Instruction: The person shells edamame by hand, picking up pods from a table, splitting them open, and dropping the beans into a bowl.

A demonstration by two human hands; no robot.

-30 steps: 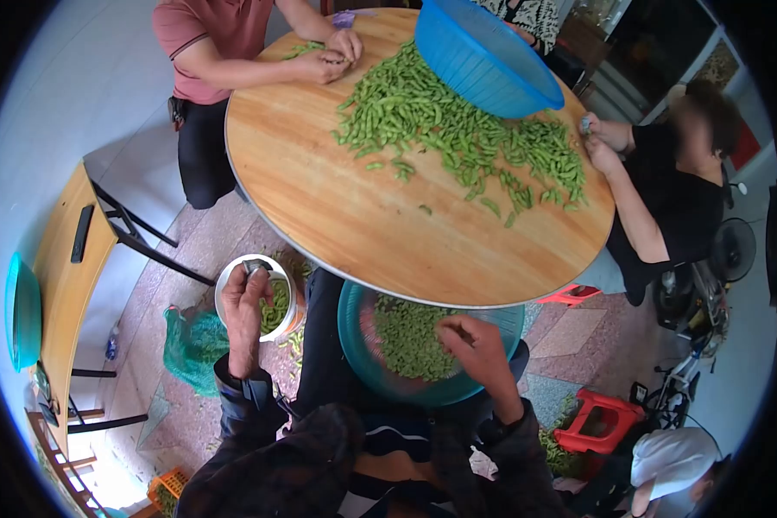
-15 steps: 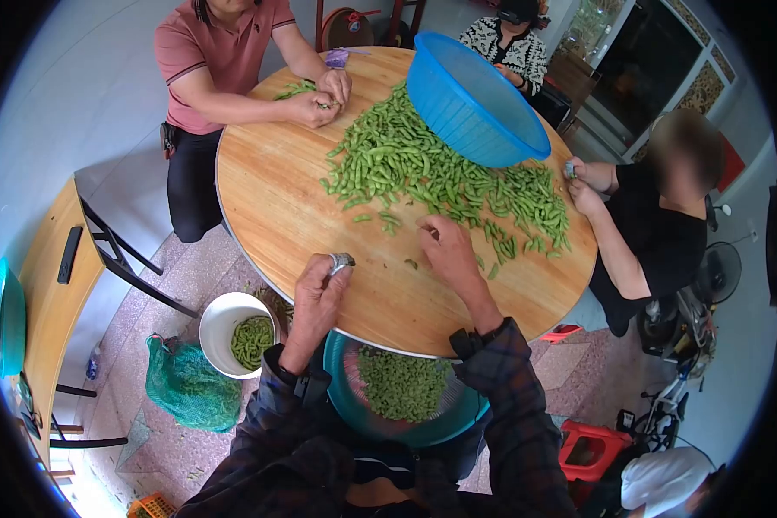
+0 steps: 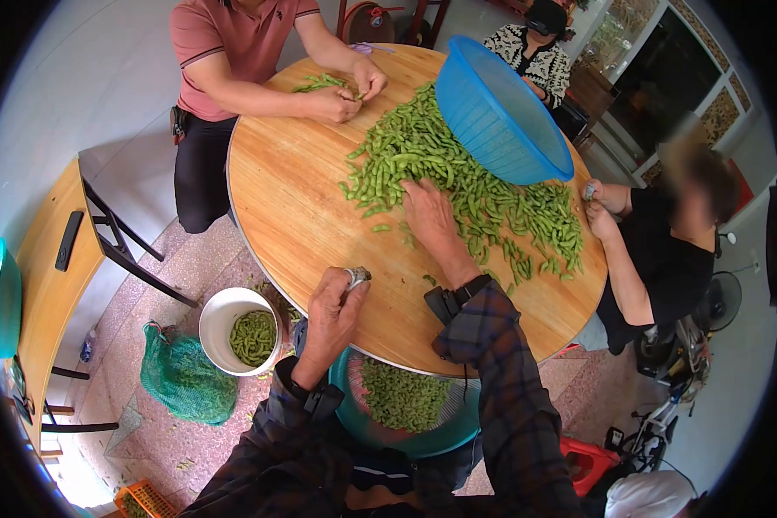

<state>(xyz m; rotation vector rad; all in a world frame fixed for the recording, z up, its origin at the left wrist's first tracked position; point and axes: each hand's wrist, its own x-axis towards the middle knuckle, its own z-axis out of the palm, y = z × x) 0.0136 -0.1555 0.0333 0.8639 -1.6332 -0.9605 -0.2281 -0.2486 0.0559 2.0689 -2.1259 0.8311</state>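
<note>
My right hand [image 3: 429, 214] reaches over the near left edge of a heap of green soybean pods [image 3: 419, 138]. Its fingers are bent down among the pods and look apart, though the tips are partly hidden. Above the near table edge, my left hand [image 3: 332, 306] is curled closed, a whitish wrap round one finger; whether anything is inside cannot be made out. Below, a teal basin [image 3: 348, 413] holds shelled green beans [image 3: 401, 393], partly under the table edge. A few loose pods [image 3: 382, 228] lie beside the heap.
A blue basket [image 3: 496, 121] leans tilted on the heap. Across the round table [image 3: 293, 203], a person in a pink shirt [image 3: 211, 52] handles pods; others sit beyond and at right. A white bucket [image 3: 218, 332] with pods and a green mesh bag [image 3: 186, 375] stand on the floor.
My right hand has moved forward from the bare wood to the pod heap. The left hand stays curled and has shifted slightly. The whole view has shifted a little.
</note>
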